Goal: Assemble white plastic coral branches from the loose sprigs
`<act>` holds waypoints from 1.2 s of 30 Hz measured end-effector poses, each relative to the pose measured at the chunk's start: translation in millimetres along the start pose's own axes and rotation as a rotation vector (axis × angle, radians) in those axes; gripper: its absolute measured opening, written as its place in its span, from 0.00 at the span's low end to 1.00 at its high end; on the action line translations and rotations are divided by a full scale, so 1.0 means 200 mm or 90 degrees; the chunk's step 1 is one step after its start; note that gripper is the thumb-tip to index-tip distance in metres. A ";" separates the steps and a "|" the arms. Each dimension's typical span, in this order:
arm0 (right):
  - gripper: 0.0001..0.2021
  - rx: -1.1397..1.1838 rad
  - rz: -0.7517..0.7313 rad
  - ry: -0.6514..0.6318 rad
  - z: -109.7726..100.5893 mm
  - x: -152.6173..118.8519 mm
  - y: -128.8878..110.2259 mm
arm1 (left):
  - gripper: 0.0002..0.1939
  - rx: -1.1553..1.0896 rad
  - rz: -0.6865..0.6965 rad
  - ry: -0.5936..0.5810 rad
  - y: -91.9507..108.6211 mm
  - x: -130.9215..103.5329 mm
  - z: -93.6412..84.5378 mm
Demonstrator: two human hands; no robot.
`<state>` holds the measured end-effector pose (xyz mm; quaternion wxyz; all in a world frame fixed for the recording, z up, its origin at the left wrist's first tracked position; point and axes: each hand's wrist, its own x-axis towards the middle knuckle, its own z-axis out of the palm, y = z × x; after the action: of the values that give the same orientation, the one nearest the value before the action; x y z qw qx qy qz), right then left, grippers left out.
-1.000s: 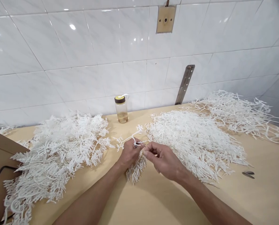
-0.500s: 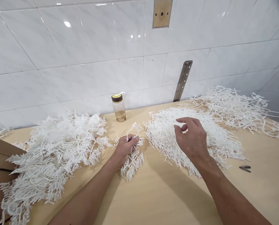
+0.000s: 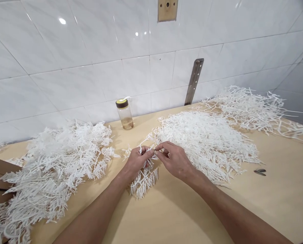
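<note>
My left hand (image 3: 136, 162) is closed around a white branched plastic sprig (image 3: 144, 184), whose lower twigs hang below the fingers over the table. My right hand (image 3: 176, 160) meets it from the right, thumb and forefinger pinched at the sprig's edge beside my left thumb. The exact bit between those fingertips is too small to make out. Just behind and right of my right hand lies a broad heap of short white twigs (image 3: 204, 139). A large mound of bushy white sprigs (image 3: 59, 162) spreads to the left of my left hand.
A lidded bottle (image 3: 126, 117) with some liquid stands near the tiled wall. A perforated metal strip (image 3: 194, 81) leans there. Longer white branches (image 3: 253, 108) lie at the back right, two small dark slivers (image 3: 260, 172) at right. A brown box (image 3: 1, 173) edges the left.
My right hand has moved left and slightly down from above the right heap to the sprig in my left hand. The view has shifted slightly; my left hand keeps its hold.
</note>
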<state>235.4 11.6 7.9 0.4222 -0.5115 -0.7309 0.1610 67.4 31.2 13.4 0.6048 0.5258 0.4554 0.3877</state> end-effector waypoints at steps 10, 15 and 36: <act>0.05 0.052 0.032 -0.024 -0.02 0.01 -0.01 | 0.22 -0.008 -0.007 -0.010 -0.01 0.00 -0.01; 0.05 0.035 0.028 -0.013 -0.02 0.00 -0.01 | 0.21 0.005 0.027 -0.001 -0.01 -0.01 0.01; 0.06 0.042 0.017 -0.046 -0.02 -0.01 0.00 | 0.21 0.104 0.080 0.048 0.00 -0.01 0.02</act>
<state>237.5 9.2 9.7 0.4101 -0.5010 -0.7329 0.2089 70.8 28.9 13.1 0.5167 0.5859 0.4745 0.4058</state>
